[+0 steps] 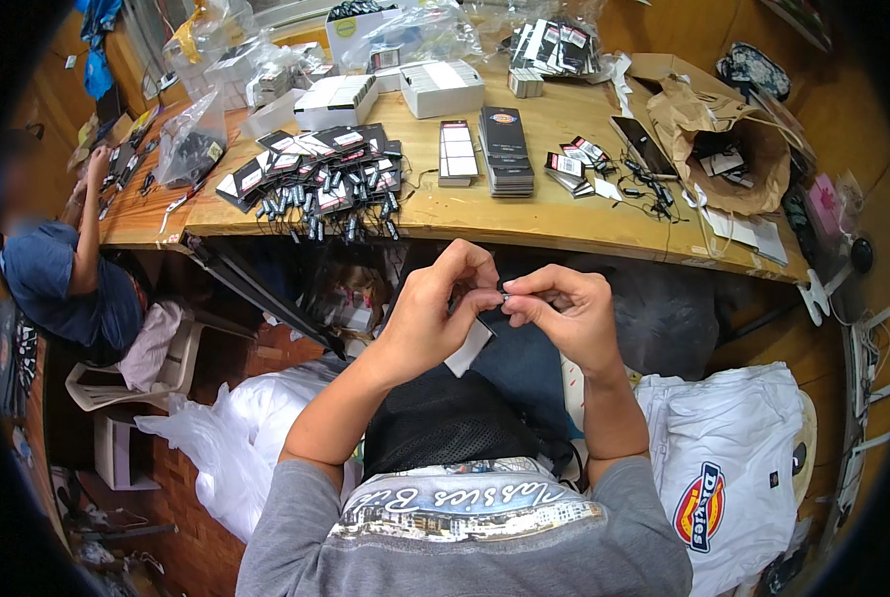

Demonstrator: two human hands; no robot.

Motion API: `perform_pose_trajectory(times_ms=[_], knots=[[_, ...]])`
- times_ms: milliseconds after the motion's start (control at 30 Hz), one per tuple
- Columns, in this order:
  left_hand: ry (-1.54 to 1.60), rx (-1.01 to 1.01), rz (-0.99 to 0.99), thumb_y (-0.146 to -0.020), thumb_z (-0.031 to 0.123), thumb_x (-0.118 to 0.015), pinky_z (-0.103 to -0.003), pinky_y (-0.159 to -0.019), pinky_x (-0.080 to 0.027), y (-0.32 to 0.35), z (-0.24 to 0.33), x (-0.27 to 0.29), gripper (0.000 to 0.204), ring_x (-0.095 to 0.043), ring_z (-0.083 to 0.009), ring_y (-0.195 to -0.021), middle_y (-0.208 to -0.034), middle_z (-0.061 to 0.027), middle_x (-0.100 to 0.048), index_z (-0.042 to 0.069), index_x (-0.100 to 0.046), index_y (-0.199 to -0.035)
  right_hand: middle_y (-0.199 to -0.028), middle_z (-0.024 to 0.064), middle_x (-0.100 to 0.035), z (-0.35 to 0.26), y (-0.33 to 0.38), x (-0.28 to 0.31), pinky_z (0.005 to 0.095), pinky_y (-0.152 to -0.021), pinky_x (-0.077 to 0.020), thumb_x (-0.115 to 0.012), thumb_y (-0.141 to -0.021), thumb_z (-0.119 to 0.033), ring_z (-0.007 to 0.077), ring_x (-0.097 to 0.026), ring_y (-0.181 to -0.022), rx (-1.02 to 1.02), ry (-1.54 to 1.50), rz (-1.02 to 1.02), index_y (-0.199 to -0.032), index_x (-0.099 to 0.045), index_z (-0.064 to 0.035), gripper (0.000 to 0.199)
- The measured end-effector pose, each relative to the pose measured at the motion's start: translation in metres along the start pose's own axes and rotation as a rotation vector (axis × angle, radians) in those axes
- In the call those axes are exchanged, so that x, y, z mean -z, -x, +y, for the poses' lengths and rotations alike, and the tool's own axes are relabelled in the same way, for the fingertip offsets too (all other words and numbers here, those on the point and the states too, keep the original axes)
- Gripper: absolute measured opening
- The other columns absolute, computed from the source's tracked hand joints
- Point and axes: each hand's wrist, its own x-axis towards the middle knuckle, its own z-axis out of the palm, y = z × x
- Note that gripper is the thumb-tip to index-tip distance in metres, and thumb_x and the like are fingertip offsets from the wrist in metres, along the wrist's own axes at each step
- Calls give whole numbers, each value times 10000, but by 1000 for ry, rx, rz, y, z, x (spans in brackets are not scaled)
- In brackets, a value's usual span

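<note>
Faces a long wooden table [435, 217], curving from far left to far right. Shares the room with a co-worker [62, 289] in a dark blue shirt, at far left beside the table. Has a white plastic bag [236, 448] low on the left and a folded white shirt [754, 443] with a colourful emblem low on the right. Has also, toward the table's right end, an open brown paper bag [686, 114] (crumpled, with some tags inside); left of centre, a heap of black tags [335, 164] with short cords; behind it, two white boxes [443, 105]. Brings left hand [440, 298] and right hand [574, 308] together just before the table's edge. Pinches between the fingers of both a small dark piece [505, 293], mostly hidden (cannot tell its kind), at the meeting fingertips.
</note>
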Motion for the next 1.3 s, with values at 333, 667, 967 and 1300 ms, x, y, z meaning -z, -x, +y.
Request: perform_pose_trajectory(times_ms=[333,667,967,1300], knots=[[394,3,-85,-693,60,-637,-216,-636,-385,5,-21,-3,345,-469,-101,-684,-741,-44,-466,44,-360,-898,-694,91,-589,0,5,1,197,-560,-464,-583,-697,56,108,-566,-607,-45,-174,-117,-801,-574,52,104],[903,324,-520,-726,567,-426,-349,-815,-365,23,-44,1,663,-475,-230,-954,-1013,-161,-466,42,-305,-1114,-675,69,-571,-25,-7,-2,164,-459,-391,-561,-723,38,72,-532,-563,-74,-184,-258,-830,-557,38,108],[1029,418,-504,-723,189,-622,-220,-675,-425,44,-35,18,396,-545,-109,-726,-788,-64,-575,-17,-487,-1033,-778,71,-578,-37,-14,4,182,-601,-436,-580,-705,35,83,-547,-668,-16,-44,-250,-818,-560,49,115],[-961,-295,518,-585,-97,-567,-240,-592,-417,-9,-7,157,142,-532,-179,-650,-735,-75,-505,-7,-536,-690,-648,54,-586,-41,-48,-29,200,-479,-415,-536,-721,19,82,-538,-540,119,173,-232,-820,-570,7,105]])
